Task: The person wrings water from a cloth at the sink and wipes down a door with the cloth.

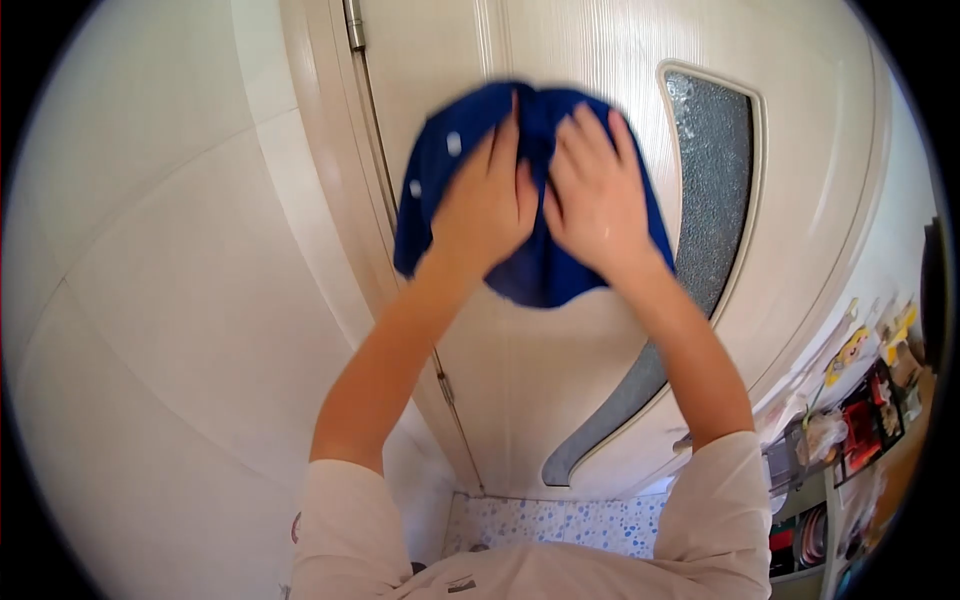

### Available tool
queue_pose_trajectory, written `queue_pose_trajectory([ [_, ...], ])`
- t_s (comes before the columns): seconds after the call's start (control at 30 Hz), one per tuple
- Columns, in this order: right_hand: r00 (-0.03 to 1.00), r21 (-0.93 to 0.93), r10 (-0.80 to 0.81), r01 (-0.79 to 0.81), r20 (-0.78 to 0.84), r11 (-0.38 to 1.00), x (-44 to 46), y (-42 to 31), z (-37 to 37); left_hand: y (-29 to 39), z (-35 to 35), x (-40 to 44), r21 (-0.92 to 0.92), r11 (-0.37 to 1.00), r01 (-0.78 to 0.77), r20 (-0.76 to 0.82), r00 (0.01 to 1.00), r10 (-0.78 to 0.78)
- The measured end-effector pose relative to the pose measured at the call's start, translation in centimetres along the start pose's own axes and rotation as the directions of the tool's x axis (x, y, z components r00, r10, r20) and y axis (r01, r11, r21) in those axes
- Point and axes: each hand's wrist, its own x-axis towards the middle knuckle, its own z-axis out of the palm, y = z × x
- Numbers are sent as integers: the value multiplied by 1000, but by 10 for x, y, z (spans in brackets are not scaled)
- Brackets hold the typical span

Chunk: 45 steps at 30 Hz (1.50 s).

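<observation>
Pale wall [170,300] runs up the left side, and beside it stands a cream, wood-grained door [520,400] that takes up most of the view. A curved pane of textured glass [715,190] is set into the door on the right, narrowing as it sweeps down. Near at hand is the person's light shirt [540,578], its sleeves ending about the elbows. Over on the far right I can see shelving [830,530] crowded with odds and ends, and low down, past the shirt, a strip of blue-speckled floor [590,522].

Raised before the door is a dark blue cloth [550,270], gathered into a ridge along its middle; I can't tell whether it touches the door. It lies beyond and between the two hands, spreading out past both and hanging below them. The left hand [485,205] grasps its left half and the right hand [602,195] its right, backs toward the wearer, thumbs close together at the ridge. Two tiny white marks [454,144] show on the cloth's left part.
</observation>
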Motion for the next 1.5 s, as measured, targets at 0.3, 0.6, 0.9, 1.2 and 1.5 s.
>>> queue_pose_trajectory([
  [0.3, 995, 138, -23, 10, 95, 990, -51, -34, 14, -14, 24, -100, -28, 971, 237, 110, 966, -233],
  [0.6, 998, 86, -2, 7, -58, 996, 14, -31, 16, -14, -13, -24, 73, 990, 121, -29, 992, -119],
  [0.9, 993, 124, 80, -69, -87, 990, 16, -42, 16, -20, -4, -33, 126, 975, 183, -58, 983, -177],
  [1.2, 994, 82, 72, -65, -81, 995, 11, -35, 22, -26, 8, -37, 85, 984, 154, -61, 987, -149],
  [1.5, 961, -251, -127, 63, -247, 966, 110, 49, 3, -11, -13, 107, 132, 990, -40, -215, 974, 68],
])
